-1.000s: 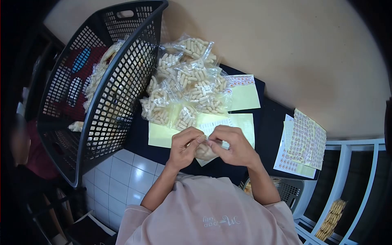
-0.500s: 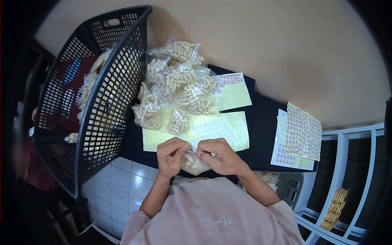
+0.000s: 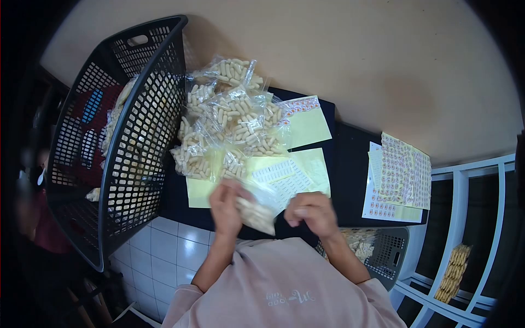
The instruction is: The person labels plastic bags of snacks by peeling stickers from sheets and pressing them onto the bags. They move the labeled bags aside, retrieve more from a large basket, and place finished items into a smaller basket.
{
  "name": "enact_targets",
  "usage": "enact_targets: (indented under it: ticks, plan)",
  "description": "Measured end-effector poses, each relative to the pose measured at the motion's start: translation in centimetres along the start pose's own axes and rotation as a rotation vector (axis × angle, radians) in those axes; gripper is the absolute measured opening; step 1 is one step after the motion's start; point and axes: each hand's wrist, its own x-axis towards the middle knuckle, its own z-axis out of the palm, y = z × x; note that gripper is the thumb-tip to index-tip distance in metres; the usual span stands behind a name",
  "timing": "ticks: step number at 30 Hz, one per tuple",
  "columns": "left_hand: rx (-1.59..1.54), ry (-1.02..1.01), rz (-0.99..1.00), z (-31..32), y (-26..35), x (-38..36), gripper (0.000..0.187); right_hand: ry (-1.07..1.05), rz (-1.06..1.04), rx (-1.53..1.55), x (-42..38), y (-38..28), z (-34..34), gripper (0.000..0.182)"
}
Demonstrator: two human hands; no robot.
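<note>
My left hand (image 3: 225,206) grips a clear plastic bag (image 3: 257,216) of pale, finger-shaped snack pieces by its side, just above the table's front edge. Bag and hand are smeared by motion. To the right of the bag, and apart from it, my right hand (image 3: 316,212) is curled with its thumb against the fingers; whether anything small is pinched there is hidden. Beyond both hands lie sheets of small printed labels (image 3: 292,186) on yellow backing paper (image 3: 314,164). Behind them is a heap of similar filled bags (image 3: 235,112).
A large dark perforated basket (image 3: 145,131) stands tilted at the left with bagged goods inside. Sticker sheets (image 3: 402,169) lie on the dark table at the right. Below its edge sits a grey crate (image 3: 389,257) holding bags. A person's dark red clothing (image 3: 52,218) shows at far left.
Both hands were together at the bag's top. Now they are apart: my right hand has let go and moved right, while my left keeps the bag. The view has shifted slightly.
</note>
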Motion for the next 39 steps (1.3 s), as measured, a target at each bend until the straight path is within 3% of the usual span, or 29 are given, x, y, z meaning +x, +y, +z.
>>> enact_targets:
  ticks: [1,3,5,7,8,10,11,12,13,14,17,19,25,27,31,33,35,36,38,39]
  plan:
    - [-0.074,0.221,-0.085,-0.5,0.4,1.2,0.019,0.081,-0.119,0.177,-0.2,-0.4,-0.5,0.021]
    - [-0.192,0.015,0.052,-4.4,-1.1,3.1,0.016,0.374,-0.202,-0.072,0.1,-0.3,-4.7,0.026]
    - [0.040,0.039,-0.028,-2.1,0.1,2.3,0.019,0.686,0.030,-0.282,2.0,0.6,-9.0,0.031]
    - [0.011,-0.124,-0.207,0.2,2.2,0.9,0.020,0.856,0.155,-0.646,4.7,4.2,-13.7,0.034]
    - [-0.069,-0.114,-0.307,0.6,1.6,0.8,0.020,0.855,0.154,-0.639,6.0,6.4,-15.3,0.034]
    - [-0.042,-0.123,-0.353,0.9,0.6,0.6,0.021,1.019,-0.016,-1.186,8.0,10.6,-17.9,0.045]
    - [-0.024,-0.130,-0.400,0.8,-0.2,0.6,0.021,1.018,-0.015,-1.187,8.6,11.7,-18.7,0.045]
    - [-0.058,-0.364,-0.431,-1.2,-2.0,0.8,0.025,1.011,0.174,-1.166,8.8,12.7,-19.4,0.053]
    - [-0.060,-0.347,-0.432,-1.2,-2.0,0.7,0.025,0.989,0.357,-1.139,9.4,13.9,-20.0,0.062]
    - [-0.253,-0.471,-0.504,-1.0,-1.7,0.9,0.021,0.982,0.372,-0.979,9.6,15.6,-21.8,0.066]
    - [-0.666,-0.626,-0.593,-1.0,-1.0,0.8,0.024,1.040,0.294,-0.944,9.3,14.4,-20.5,0.040]
    - [-0.808,-0.710,-0.517,-1.0,-1.7,1.2,0.023,1.065,0.224,-0.959,8.9,14.2,-20.6,0.031]
    - [-0.702,-0.747,-0.373,-0.3,-1.6,1.2,0.027,1.085,0.208,-0.724,7.9,13.6,-21.6,0.015]
    - [-0.722,-0.750,-0.370,-0.2,-1.6,1.0,0.027,1.136,0.146,-0.491,7.3,13.1,-22.1,0.011]
    - [-0.753,-0.777,-0.380,0.1,-1.4,0.7,0.029,1.200,0.125,-0.483,5.5,12.4,-24.7,0.011]
    - [-0.702,-0.737,-0.420,0.6,-0.4,0.3,0.029,1.221,0.126,-0.504,4.7,12.6,-26.7,0.015]
    - [-0.649,-0.696,-0.454,0.9,0.1,0.3,0.029,1.282,0.153,-0.901,4.1,12.9,-28.4,0.023]
    - [-0.528,-0.665,-0.384,0.8,0.2,0.6,0.029,1.306,0.098,-1.273,4.1,12.4,-27.7,0.025]
    - [-0.194,-0.583,-0.145,0.3,-0.1,1.3,0.029,1.210,0.048,-1.100,4.8,8.6,-22.8,0.022]
    - [-0.192,-0.583,-0.145,0.3,0.2,1.6,0.029,1.110,0.007,-0.933,5.0,6.6,-19.7,0.020]
